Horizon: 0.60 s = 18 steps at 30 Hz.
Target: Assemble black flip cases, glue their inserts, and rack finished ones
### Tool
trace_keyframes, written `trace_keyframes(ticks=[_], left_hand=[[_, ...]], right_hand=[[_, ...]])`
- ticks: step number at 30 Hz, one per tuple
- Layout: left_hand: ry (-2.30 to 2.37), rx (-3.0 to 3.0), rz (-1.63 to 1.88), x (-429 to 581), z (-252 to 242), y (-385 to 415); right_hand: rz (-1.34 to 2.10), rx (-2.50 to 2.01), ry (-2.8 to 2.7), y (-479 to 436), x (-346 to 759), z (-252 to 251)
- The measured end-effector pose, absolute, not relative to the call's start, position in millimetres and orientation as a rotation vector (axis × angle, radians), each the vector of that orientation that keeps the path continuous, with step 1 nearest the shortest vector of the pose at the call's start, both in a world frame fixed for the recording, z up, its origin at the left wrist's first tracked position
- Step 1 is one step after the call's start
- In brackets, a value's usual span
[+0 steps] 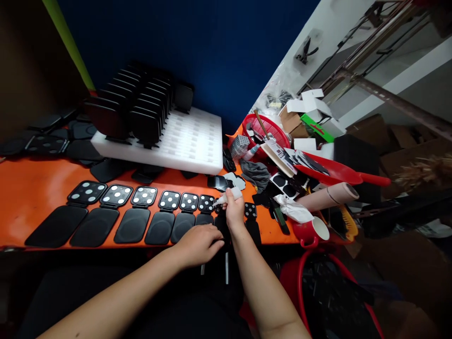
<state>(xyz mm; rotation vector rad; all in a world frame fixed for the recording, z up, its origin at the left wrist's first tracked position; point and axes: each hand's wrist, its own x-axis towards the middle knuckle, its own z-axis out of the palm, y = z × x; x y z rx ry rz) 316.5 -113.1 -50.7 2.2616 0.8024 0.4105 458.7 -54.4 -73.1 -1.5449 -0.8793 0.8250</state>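
A row of open, hinged black pieces [132, 226] lies on the orange table [14, 188]; their upper squares [144, 195] carry white dots. My right hand [233, 207] is wrapped round a small white bottle [236, 192], whose thin nozzle points left over the dotted squares. Resting near the row's lower edge, my left hand [202, 242] touches the black pieces, its fingers loosely spread and holding nothing that shows. Both hands partly cover the pieces between them.
Behind the row, a white foam block [187, 162] holds upright black plates [144, 123]. To the right are a red basket [270, 123], a grey cloth [257, 174], a red dustpan [339, 173], a pink roll [328, 197] and a red mug [306, 231]. A red bin [300, 282] stands below.
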Motion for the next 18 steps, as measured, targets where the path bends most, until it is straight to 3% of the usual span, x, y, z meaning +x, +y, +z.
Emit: trace_keyframes(ticks=[9, 18], left_hand=[[0.800, 2.233, 0.426, 305.4, -55.7, -111.7], [0.779, 2.222, 0.449, 303.9, -57.4, -111.7]], right_hand=[[0.624, -1.605, -1.102, -58.3, 442.2, -77.3], [0.668, -1.593, -1.030, -40.1, 437.0, -76.8]])
